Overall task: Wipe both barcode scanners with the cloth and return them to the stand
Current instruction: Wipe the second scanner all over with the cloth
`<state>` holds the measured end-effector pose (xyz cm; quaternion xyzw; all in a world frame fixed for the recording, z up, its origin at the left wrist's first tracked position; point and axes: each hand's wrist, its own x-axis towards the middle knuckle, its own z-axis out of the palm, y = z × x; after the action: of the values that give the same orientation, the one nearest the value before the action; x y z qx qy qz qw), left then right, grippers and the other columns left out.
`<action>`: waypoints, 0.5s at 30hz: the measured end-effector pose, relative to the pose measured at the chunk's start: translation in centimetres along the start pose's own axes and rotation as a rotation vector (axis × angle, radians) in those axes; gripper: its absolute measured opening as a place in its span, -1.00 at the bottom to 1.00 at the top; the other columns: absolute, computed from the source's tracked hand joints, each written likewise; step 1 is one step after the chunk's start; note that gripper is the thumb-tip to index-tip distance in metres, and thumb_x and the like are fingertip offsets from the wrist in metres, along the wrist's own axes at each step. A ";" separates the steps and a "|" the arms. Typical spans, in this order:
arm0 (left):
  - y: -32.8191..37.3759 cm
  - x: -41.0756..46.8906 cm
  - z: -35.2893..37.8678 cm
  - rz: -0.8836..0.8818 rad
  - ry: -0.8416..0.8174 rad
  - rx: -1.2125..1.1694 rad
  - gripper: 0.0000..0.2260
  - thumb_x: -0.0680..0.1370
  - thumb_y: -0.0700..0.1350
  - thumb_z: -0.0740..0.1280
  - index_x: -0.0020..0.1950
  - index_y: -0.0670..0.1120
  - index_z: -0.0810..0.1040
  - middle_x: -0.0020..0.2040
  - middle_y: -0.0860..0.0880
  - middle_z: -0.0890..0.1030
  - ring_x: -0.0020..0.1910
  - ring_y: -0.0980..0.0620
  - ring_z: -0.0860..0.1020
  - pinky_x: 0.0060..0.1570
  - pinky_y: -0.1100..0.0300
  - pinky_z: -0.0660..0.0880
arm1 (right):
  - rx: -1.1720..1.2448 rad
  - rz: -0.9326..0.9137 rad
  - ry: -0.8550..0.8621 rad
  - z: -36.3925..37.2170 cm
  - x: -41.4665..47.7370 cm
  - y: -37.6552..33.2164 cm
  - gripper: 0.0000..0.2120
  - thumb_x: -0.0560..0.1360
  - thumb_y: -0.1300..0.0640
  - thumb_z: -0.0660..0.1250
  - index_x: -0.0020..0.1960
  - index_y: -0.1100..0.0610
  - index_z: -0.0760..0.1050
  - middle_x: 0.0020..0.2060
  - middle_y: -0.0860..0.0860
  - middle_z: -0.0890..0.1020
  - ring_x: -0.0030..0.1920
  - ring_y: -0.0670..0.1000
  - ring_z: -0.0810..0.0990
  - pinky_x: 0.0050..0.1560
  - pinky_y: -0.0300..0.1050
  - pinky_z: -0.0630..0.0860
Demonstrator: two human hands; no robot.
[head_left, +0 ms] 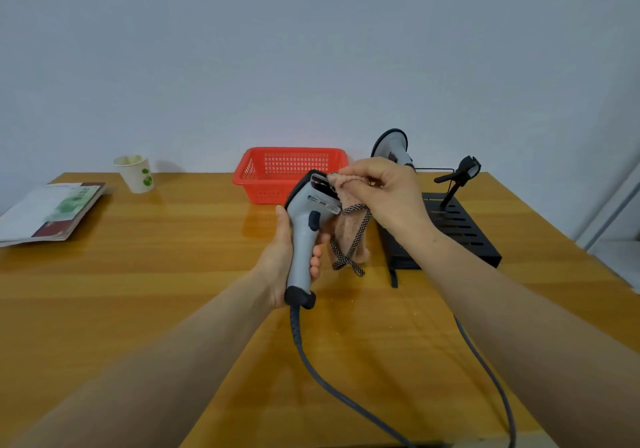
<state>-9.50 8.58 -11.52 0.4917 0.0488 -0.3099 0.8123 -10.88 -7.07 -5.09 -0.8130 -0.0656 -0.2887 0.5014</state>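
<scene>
Head view: red basket [264, 192] just behind scanner [303, 240]

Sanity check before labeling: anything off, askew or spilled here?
Nothing stands out. The left hand holds the scanner upright, the right hand pinches the cloth against its window, the second scanner sits on the stand, and the cable lies slack across the table.

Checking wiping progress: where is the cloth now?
Head view, centre: the cloth is pinched in the right hand, against the front of the scanner gripped by the left hand.
</scene>
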 end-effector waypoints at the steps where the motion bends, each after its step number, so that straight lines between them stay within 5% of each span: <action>1: 0.0 0.0 0.1 -0.002 0.001 0.000 -0.26 0.44 0.45 -0.03 -0.18 -0.19 0.58 -0.52 0.00 0.47 -0.63 0.13 0.41 -0.63 0.37 0.40 | 0.012 -0.010 0.004 0.0 -0.1 -0.2 -0.88 0.41 0.27 0.42 -0.06 0.16 0.65 -0.17 -0.06 0.62 -0.14 -0.24 0.55 -0.03 -0.37 0.49; 11: -0.2 0.2 1.0 0.025 0.036 0.111 -0.28 0.44 0.46 -0.04 -0.21 -0.18 0.53 -0.51 -0.03 0.47 -0.62 0.10 0.41 -0.62 0.34 0.40 | -0.128 -0.044 -0.040 1.2 -0.2 -0.6 -0.86 0.45 0.21 0.40 -0.01 0.13 0.65 -0.17 -0.10 0.60 -0.13 -0.18 0.55 -0.01 -0.30 0.50; 15: -0.4 0.3 0.9 0.043 0.047 0.138 -0.27 0.44 0.45 -0.04 -0.23 -0.19 0.54 -0.51 -0.03 0.48 -0.62 0.09 0.42 -0.61 0.34 0.41 | -0.172 -0.086 -0.070 1.5 -0.3 -0.3 -0.87 0.48 0.24 0.35 -0.02 0.15 0.64 -0.17 -0.10 0.56 -0.16 -0.23 0.50 -0.06 -0.44 0.40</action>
<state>-9.69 7.62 -11.48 0.5544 0.0359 -0.2836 0.7816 -10.59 -5.60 -5.55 -0.8590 -0.0930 -0.2859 0.4144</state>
